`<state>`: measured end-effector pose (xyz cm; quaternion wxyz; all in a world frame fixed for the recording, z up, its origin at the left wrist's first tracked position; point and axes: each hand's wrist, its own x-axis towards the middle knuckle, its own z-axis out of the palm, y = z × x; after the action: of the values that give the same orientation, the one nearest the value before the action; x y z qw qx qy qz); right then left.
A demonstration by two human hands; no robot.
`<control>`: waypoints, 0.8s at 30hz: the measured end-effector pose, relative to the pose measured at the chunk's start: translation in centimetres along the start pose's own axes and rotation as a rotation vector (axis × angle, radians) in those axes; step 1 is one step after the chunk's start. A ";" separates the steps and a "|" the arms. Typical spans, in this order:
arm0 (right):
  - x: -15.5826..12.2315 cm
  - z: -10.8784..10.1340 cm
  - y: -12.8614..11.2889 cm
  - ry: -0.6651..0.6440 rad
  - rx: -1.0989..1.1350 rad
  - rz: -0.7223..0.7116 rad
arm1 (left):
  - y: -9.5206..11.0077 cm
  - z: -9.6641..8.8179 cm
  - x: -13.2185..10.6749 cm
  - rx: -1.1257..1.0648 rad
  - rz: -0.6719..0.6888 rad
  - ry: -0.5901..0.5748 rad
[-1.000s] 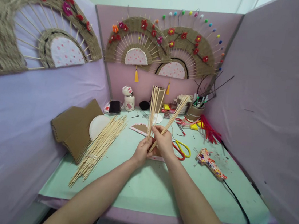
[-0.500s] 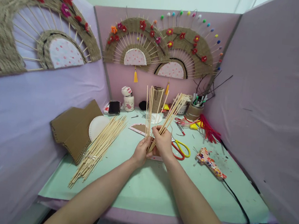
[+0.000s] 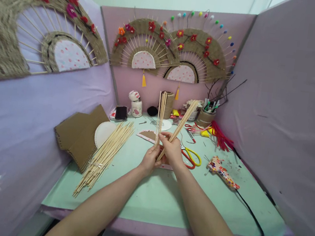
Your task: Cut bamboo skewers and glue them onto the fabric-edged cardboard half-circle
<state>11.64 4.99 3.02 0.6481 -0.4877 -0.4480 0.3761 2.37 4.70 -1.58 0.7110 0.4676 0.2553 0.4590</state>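
Over the middle of the green table [image 3: 147, 198], my left hand [image 3: 149, 159] is closed round an upright bunch of thin bamboo sticks [image 3: 160, 114]. Touching it, my right hand [image 3: 172, 149] is closed round a second bunch of sticks [image 3: 183, 119] that leans up to the right. The two bunches meet at my hands and part above them. A half-round pink dotted piece [image 3: 147, 134] lies just behind my hands.
A big pile of loose sticks [image 3: 104, 153] lies at the left beside cardboard pieces [image 3: 78, 134] and a white disc [image 3: 103, 132]. Yellow-handled scissors [image 3: 191, 156] and a patterned glue gun [image 3: 221, 172] with a black cord lie at the right. Finished woven fans [image 3: 172, 46] hang on the back wall.
The sticks, fanned out loosely half a second ago, are drawn together again into two tight bunches. My hands stay in the same place.
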 end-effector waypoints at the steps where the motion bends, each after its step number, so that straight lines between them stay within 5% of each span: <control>1: 0.1 0.0 0.1 0.000 0.002 0.003 | 0.0 0.0 0.0 0.003 -0.001 -0.007; 24: -0.2 0.0 -0.5 0.024 -0.035 -0.039 | 0.5 0.4 -0.3 -0.010 -0.002 -0.009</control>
<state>11.58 4.69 3.46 0.6519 -0.4947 -0.4561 0.3496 2.36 4.31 -0.98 0.7148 0.4658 0.2505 0.4575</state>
